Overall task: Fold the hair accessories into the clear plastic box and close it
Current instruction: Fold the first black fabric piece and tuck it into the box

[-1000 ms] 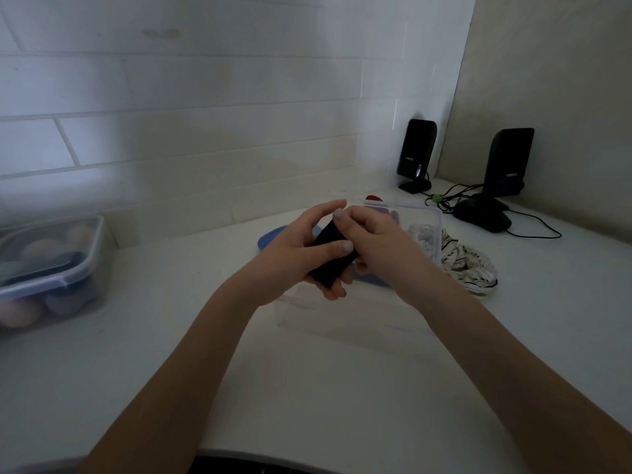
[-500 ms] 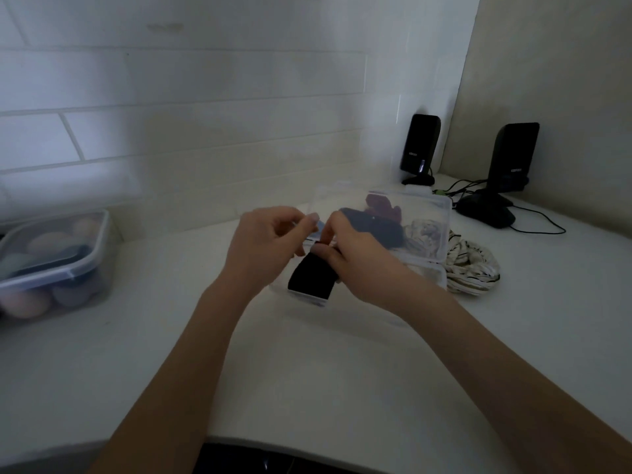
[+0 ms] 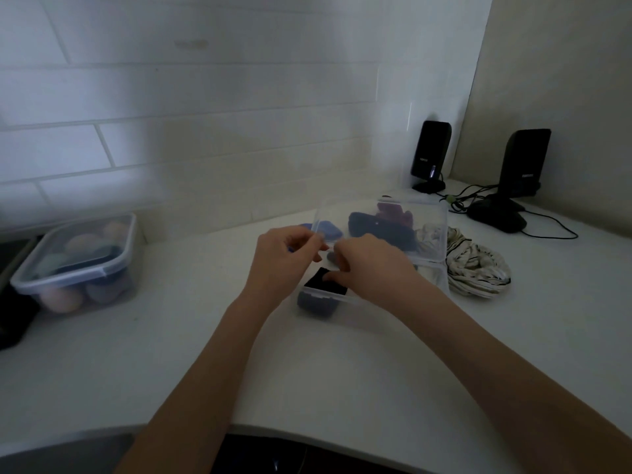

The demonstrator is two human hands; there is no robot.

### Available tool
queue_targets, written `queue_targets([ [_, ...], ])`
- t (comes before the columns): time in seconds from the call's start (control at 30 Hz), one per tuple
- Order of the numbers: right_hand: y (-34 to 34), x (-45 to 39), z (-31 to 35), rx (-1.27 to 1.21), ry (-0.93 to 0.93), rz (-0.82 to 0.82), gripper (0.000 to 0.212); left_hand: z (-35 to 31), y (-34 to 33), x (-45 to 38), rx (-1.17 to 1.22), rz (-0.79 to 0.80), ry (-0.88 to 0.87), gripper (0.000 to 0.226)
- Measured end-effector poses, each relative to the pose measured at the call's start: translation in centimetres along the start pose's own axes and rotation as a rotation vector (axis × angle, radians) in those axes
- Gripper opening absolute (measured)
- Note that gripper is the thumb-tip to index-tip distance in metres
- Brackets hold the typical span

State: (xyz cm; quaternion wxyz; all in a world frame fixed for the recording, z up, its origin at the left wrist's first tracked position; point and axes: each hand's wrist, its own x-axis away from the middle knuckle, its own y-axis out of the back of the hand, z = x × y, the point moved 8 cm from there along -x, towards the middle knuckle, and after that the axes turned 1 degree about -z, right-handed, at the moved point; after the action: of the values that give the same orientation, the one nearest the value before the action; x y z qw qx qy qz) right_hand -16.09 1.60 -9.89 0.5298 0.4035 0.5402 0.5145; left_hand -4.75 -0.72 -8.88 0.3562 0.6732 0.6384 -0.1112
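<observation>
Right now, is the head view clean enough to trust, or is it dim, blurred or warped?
Head view: dim and soft; wide-angle bends the wall tiles; both hands, left hand and right hand, slightly blurred over the clear plastic box; no glare; the black accessory reads only as a dark patch.

Each of the two black speakers, left speaker (image 3: 430,155) and right speaker (image 3: 525,164), at the frame's upper right, bears a small pale logo, too blurred to read
</observation>
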Motion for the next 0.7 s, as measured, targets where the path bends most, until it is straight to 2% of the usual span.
queue_targets([
  [0.1,-0.8,-0.4,0.1,-0.127,0.027,0.080,0.030,0.4,-0.2,-0.2,-0.013,0.014,0.010,0.024],
  [0.27,-1.1,0.0,-0.2,-0.287,0.086,0.062,0.031,0.6,-0.3,-0.3,-0.033,0.016,-0.005,0.024],
  [0.5,-2.3,-0.3,0.2,-0.201,0.119,0.150,0.034,0.8,-0.3,-0.3,-0.039,-0.004,0.005,0.027],
  [0.7,-2.1,0.0,-0.3,-0.477,0.154,0.168,0.022,0.8,-0.3,-0.3,-0.032,-0.010,0.023,0.030],
])
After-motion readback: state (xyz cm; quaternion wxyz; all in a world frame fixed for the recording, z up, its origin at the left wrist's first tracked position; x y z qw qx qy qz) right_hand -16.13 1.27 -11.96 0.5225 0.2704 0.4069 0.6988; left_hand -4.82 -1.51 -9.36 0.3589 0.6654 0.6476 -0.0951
